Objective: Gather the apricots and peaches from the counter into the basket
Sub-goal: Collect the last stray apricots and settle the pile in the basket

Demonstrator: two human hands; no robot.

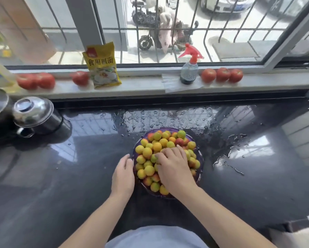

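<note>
1. Now the round purple plastic basket (200,176) sits mid-front on the glossy dark stone table (60,176), heaped with small yellow-green and red-blushed apricots and peaches (150,153).
2. Left hand (123,176) rests against the basket's left rim, fingers relaxed, holding nothing.
3. Right hand (173,165) lies palm-down on the fruit pile, fingers spread and lightly curved; a grip on any fruit can't be told.
4. Water puddles (227,154) lie right of and behind the basket.
5. Red tomatoes (221,75), yellow food packet (101,66), red-topped spray bottle (189,68) on the windowsill; steel lidded pot (35,113) at far left.
</note>
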